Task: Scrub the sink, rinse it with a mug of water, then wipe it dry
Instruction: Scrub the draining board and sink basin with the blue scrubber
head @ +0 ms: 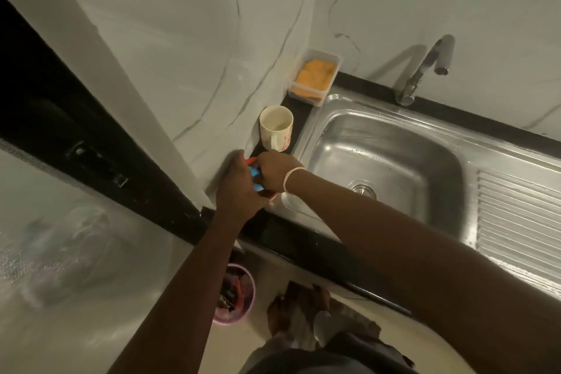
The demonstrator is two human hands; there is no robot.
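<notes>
Black counter [300, 240]: steel sink [391, 161], ceramic mug [276, 127], both hands [239, 188] gripping blue-red item [256, 179].

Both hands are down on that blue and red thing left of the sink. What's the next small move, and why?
Probably lift the blue and red item clear with the right hand and carry it over the sink. Both it and the left hand grip the item on the counter; the basin looks untouched, mug waiting.

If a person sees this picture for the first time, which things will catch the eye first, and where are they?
Both hands, left hand and right hand, meet over a red and blue object on the dark counter left of the steel sink. Just behind them stands a white mug holding some liquid. Farther back, a clear tray holds an orange sponge.
</notes>
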